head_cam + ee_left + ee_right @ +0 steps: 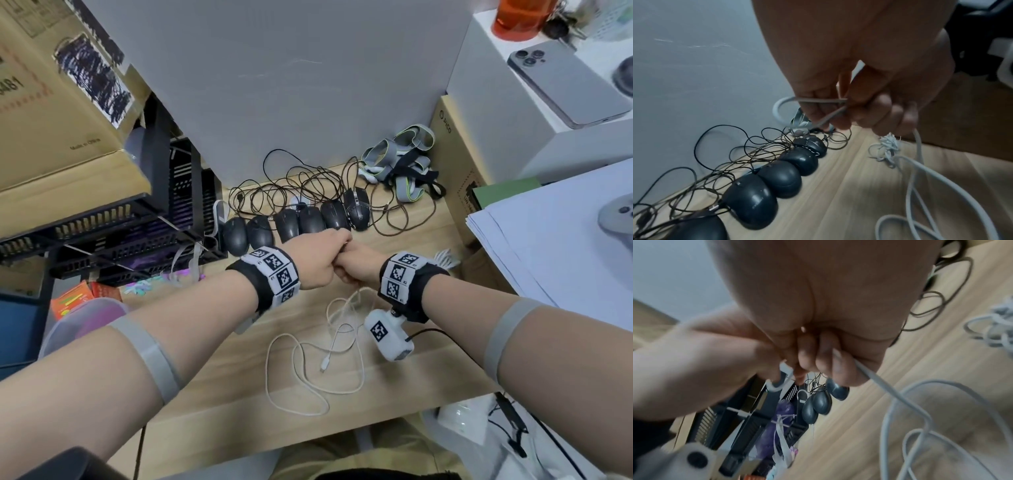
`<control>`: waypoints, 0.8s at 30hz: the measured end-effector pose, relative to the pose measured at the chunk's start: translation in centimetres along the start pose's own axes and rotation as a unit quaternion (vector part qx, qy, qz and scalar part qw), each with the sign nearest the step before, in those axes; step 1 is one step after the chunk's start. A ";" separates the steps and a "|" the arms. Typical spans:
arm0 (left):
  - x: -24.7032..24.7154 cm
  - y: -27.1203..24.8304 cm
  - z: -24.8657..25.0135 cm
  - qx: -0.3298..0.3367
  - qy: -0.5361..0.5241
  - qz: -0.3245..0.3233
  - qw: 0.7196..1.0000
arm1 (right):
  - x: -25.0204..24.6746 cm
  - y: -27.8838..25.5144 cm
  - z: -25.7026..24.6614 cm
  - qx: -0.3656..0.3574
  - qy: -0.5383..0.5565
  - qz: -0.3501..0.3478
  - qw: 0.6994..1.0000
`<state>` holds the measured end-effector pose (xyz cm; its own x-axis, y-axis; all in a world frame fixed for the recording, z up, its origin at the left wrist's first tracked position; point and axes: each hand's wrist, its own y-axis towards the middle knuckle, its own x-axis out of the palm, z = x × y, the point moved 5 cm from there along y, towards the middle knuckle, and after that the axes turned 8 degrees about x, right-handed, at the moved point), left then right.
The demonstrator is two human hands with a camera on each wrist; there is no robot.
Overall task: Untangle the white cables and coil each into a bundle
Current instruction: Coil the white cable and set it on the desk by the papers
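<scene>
Both hands meet in fists above the wooden table (411, 377). My left hand (320, 262) pinches a small loop of the white cable (780, 112) between thumb and fingers (838, 116). My right hand (354, 269) touches it, its fingers (824, 356) curled round the same cable (871, 376). From the hands the cable hangs down to loose loops (308, 373) on the table, with a connector end (324, 364) lying among them. A second white cable (445, 257) lies bunched on the table to the right, also seen in the left wrist view (888, 146).
A row of several black mice (291, 226) with tangled black cords (301, 185) lies just beyond the hands, against a grey panel (274, 85). Grey straps (400, 161) lie at the back right. A black mesh rack (120, 233) stands left, stacked paper (548, 246) right.
</scene>
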<state>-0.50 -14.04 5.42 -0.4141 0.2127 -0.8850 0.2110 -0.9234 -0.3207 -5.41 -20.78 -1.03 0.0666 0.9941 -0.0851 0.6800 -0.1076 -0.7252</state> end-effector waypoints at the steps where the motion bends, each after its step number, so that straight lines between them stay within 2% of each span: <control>1: 0.3 -0.1 -0.2 -0.003 0.023 -0.004 1.000 | 0.0 0.0 0.1 0.007 0.038 -0.012 0.999; 4: 0.6 -0.4 -1.2 -0.034 0.067 0.019 0.997 | -0.2 0.1 -0.1 -0.001 0.071 -0.032 0.997; 6: 0.6 -0.5 -2.4 -0.083 0.041 0.023 0.995 | -0.7 0.2 -0.2 -0.017 0.062 -0.022 0.998; 9: 1.0 -0.6 -4.2 -0.126 0.000 0.009 0.992 | -1.6 0.1 0.7 0.001 0.068 -0.027 0.997; 12: 1.0 -0.8 -5.6 -0.170 -0.029 0.000 0.985 | -3.0 -0.1 2.2 -0.014 -0.043 0.025 0.999; 15: 1.4 -0.7 -6.2 -0.213 -0.087 -0.024 0.973 | -4.0 -0.6 2.9 -0.057 -0.170 0.104 0.978; 19: 2.4 -0.5 -6.2 -0.243 -0.128 -0.056 0.960 | -3.5 -0.9 1.4 -0.131 -0.130 0.120 0.976; 20: 2.8 -0.4 -6.3 -0.260 -0.180 -0.043 0.948 | -3.2 -1.0 0.8 -0.149 -0.116 0.118 0.975; 21: 3.2 -0.2 -6.4 -0.279 -0.262 -0.019 0.924 | -2.9 -1.1 0.3 -0.159 -0.107 0.114 0.975; 24: 3.3 0.2 -5.5 -0.311 -0.501 0.077 0.804 | -1.7 -1.0 -0.5 -0.173 -0.104 0.106 0.974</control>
<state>3.04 -11.76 0.57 -0.7807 -0.5409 -0.3130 0.6004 -0.5102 -0.6158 -5.83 -22.37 0.19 0.1072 0.9231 -0.3693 0.8749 -0.2640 -0.4060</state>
